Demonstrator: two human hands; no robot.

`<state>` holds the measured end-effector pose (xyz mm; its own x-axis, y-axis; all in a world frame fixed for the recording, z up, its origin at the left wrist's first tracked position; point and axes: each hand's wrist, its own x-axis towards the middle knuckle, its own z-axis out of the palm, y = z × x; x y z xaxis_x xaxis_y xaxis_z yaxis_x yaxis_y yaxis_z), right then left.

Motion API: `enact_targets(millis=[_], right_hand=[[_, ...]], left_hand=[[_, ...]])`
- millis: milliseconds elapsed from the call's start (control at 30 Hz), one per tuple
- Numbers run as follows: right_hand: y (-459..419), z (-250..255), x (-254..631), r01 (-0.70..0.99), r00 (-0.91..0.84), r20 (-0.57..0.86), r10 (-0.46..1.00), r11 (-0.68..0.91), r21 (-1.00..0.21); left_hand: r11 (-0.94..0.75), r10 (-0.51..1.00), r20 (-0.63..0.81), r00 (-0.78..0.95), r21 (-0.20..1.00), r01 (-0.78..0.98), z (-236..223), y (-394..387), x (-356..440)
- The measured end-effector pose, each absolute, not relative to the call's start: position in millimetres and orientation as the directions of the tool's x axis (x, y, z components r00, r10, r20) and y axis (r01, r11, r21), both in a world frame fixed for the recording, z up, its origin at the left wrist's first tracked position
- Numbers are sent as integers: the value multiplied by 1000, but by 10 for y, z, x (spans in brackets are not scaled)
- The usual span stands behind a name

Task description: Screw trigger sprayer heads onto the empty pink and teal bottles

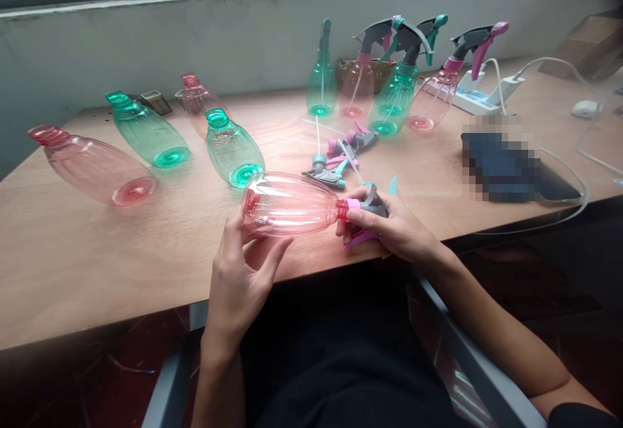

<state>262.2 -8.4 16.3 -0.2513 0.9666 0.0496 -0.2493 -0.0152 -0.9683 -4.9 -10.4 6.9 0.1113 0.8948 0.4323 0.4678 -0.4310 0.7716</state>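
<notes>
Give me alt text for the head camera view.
A left hand supports the base of a sideways pink bottle; the right hand holds a pink-collared spray head at its neck. On a wooden table, four open bottles stand left, several spray bottles stand at the back, and loose spray heads lie nearby.

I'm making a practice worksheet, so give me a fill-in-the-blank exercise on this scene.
The left hand is at the base of the held bottle, whose neck points toward the ____ hand.
On the left of the table stand ____ open bottles.
The power strip is ____ in colour.

Missing words: right; four; white.
</notes>
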Motion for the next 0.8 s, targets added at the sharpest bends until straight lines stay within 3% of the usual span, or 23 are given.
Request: enact_targets(millis=[800], right_hand=[[-88,142,2638,-268,-261,57,964,-16,-963]], left_hand=[[-422,900,423,103,790,445,63,-109,-39]])
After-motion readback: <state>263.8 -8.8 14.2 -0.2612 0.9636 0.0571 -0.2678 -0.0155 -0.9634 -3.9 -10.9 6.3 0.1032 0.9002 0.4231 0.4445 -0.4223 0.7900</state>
